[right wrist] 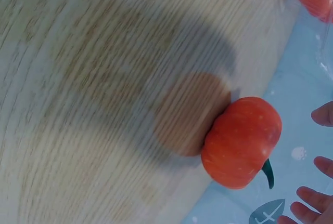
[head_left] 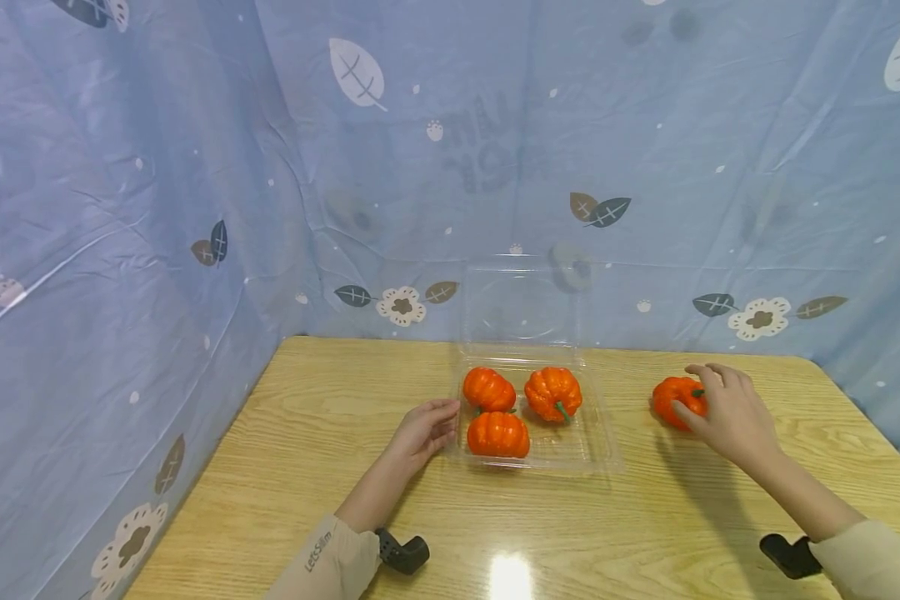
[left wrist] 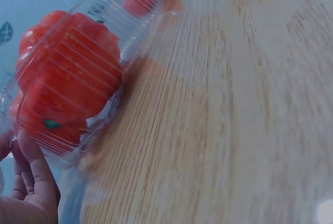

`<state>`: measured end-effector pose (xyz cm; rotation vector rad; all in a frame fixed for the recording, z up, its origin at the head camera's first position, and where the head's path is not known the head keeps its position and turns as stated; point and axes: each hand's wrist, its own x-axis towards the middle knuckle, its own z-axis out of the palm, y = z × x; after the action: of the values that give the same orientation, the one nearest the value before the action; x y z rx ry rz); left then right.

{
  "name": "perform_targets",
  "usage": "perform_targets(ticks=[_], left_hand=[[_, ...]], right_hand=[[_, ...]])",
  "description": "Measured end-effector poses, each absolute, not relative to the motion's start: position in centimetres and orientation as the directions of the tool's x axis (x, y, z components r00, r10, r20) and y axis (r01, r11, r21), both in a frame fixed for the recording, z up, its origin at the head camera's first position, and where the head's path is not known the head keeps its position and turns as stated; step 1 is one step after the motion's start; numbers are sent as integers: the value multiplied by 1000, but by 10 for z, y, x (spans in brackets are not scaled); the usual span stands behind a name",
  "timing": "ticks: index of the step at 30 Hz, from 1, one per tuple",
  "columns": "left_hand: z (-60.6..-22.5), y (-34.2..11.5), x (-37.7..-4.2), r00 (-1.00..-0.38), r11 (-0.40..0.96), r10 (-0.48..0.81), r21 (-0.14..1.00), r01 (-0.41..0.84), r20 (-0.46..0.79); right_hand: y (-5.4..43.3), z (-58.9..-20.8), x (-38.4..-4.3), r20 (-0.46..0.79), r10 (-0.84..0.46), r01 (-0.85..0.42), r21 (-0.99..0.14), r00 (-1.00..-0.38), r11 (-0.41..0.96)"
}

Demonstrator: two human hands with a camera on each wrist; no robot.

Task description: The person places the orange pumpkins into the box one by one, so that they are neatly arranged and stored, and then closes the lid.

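Clear clamshell container, lid raised, between the hands; left hand pinches its edge. Right hand, fingers parted, holds nothing. Mini pumpkin, near right fingertips: best cupped by ribbed sides, stem clear

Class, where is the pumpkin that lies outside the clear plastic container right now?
In the head view, the loose orange pumpkin rests on the wood-grain table, right of the clear plastic container, close to the right hand.
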<state>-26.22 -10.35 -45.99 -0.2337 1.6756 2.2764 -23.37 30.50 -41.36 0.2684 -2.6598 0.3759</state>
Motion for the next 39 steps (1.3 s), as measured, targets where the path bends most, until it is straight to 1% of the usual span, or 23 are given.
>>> perform_targets(ticks=[22,31,39], left_hand=[[-461,-103,-262,-940,-290,143,895,-340,-311],[-461,-103,-262,-940,-274,136,900,-339,-313],[-462,-103,-263,-941,-274,138,902,-335,-308]], right_hand=[[309,-422,-234,375,-115,-220,-250,-920,943],[307,-431,-234,299,-90,-181,-294,-950,939],[308,-437,-236,324,-96,-203,-314,-941,928]])
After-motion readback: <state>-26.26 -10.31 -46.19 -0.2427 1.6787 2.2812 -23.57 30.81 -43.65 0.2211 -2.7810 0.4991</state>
